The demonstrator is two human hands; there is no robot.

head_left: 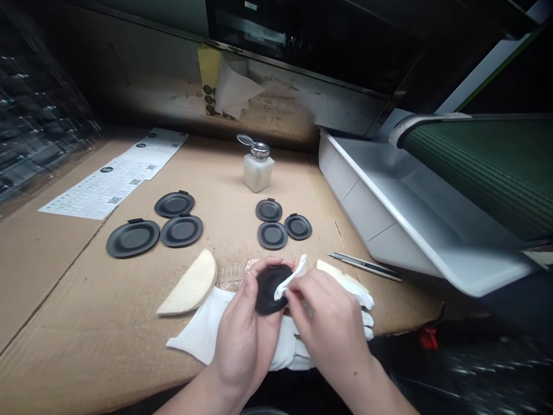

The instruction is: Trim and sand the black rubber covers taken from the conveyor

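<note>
My left hand [246, 323] is closed around the edge of a round black lid-like disc [265, 291], which is tilted toward me. In my right hand [328, 311] a folded white cloth [290, 279] is pinched and pressed against the disc's face. Under my hands lie a white cloth sheet [203, 325] and white gloves [367, 300]. Left of them rests a cream half-round pad [192, 285]. Beyond my hands, three similar black discs [273, 234] sit grouped at the centre right, and three larger ones [181, 230] at the left.
A square dispenser bottle [258, 173] with its cap flipped up stands at the back. Printed sheets [103, 184] lie at left on the cardboard surface [86, 294]. At right are a utility knife [367, 266], a grey bin [375, 230] and a green conveyor belt [484, 167].
</note>
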